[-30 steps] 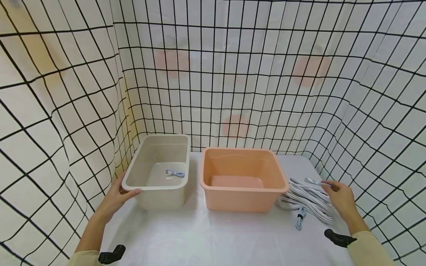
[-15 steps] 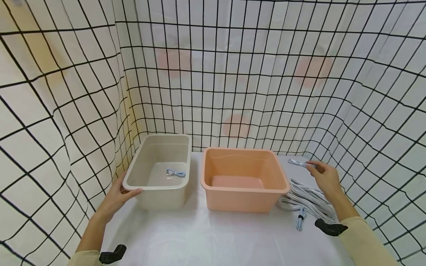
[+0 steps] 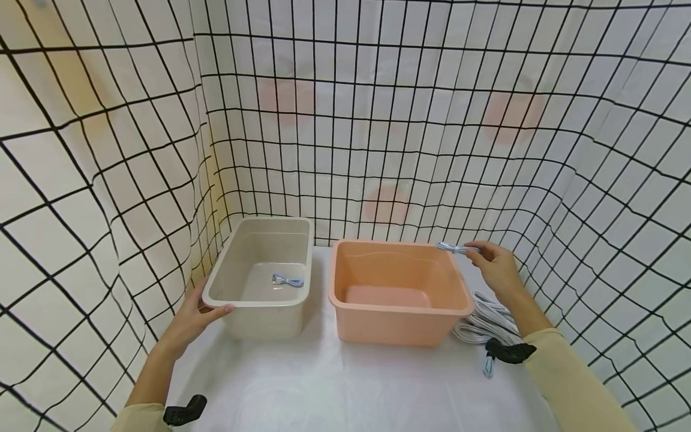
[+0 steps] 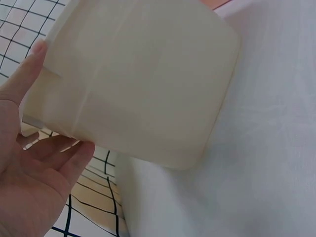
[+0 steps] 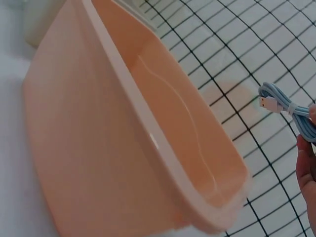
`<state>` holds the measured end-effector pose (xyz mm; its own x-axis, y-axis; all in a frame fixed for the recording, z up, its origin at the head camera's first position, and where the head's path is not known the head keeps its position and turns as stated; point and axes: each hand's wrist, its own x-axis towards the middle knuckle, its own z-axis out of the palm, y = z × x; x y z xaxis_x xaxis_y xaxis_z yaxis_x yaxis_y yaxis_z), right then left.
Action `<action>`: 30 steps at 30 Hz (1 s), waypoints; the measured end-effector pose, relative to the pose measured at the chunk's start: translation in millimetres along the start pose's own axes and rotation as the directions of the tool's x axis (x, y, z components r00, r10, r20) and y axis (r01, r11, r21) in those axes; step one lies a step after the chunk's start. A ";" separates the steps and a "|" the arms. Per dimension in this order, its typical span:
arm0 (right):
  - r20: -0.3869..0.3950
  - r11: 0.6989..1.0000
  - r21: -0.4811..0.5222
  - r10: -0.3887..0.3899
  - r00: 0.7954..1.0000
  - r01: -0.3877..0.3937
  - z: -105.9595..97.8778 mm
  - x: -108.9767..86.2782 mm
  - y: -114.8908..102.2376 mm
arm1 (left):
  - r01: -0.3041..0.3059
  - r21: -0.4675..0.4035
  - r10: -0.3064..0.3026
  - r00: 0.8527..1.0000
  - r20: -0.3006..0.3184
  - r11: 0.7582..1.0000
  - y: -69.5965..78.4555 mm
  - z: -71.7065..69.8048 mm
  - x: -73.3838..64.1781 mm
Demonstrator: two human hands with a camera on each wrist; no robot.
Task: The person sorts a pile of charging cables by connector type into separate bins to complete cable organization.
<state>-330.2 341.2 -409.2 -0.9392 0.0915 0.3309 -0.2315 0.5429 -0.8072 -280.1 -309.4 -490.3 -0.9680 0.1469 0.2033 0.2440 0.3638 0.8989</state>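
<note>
Left hand (image 3: 189, 315) is gripping the smooth beige plastic bin's (image 3: 254, 305) near corner. Rounded peach bin (image 3: 391, 327) is sitting alongside. Right hand (image 3: 499, 270) is pinching a looped blue cable (image 3: 452, 248), now hovering near the peach bin's far-right corner, having shifted leftward. Black grid netting (image 3: 356, 110) is standing behind.

Head view: from above, facing forward and down, the widest and farthest back; takes in cream bin (image 3: 263, 324), peach bin (image 3: 388, 327) and gridded wall (image 3: 367, 135). Left wrist view: close by the left hand (image 4: 37, 168), tilted, facing the cream bin's outer side. Right wrist view: near, steeply canted, along the peach bin's outer wall and rim, grid beyond. Head and left wrist share the cream bin; head and right wrist, the peach bin and held cable (image 5: 296, 112).
</note>
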 end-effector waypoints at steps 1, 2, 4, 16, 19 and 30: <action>0.003 1.000 0.007 -0.009 1.000 0.009 3.6 2.4 -3.0 | -0.006 -0.002 0.006 1.000 0.002 1.000 0.6 0.1 0.5; 0.006 1.000 0.018 -0.020 1.000 0.020 7.0 5.3 -5.3 | -0.011 -0.005 0.011 1.000 0.004 1.000 1.1 0.1 0.8; 0.009 0.999 0.027 -0.043 0.999 0.043 13.9 11.2 -9.6 | -0.015 -0.005 0.015 1.000 0.004 1.000 2.3 0.2 0.8; 0.067 0.990 0.098 -0.106 0.992 0.099 42.9 33.1 -32.7 | 0.025 0.022 -0.024 1.000 -0.010 0.999 1.7 -2.4 -1.6; 0.084 0.986 0.131 -0.117 0.990 0.105 48.7 37.4 -37.6 | 0.023 0.021 -0.023 1.000 -0.009 1.000 1.7 -1.8 -1.3; 0.120 0.972 0.218 -0.111 0.986 0.083 75.1 49.0 -55.7 | 0.026 0.023 -0.026 1.000 -0.005 0.999 1.5 0.2 -0.7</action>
<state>-382.3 252.8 -384.8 -0.9313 -0.0706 0.3574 -0.3584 0.3534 -0.8641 -279.0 -308.7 -489.2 -0.9743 0.1332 0.1816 0.2199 0.3889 0.8946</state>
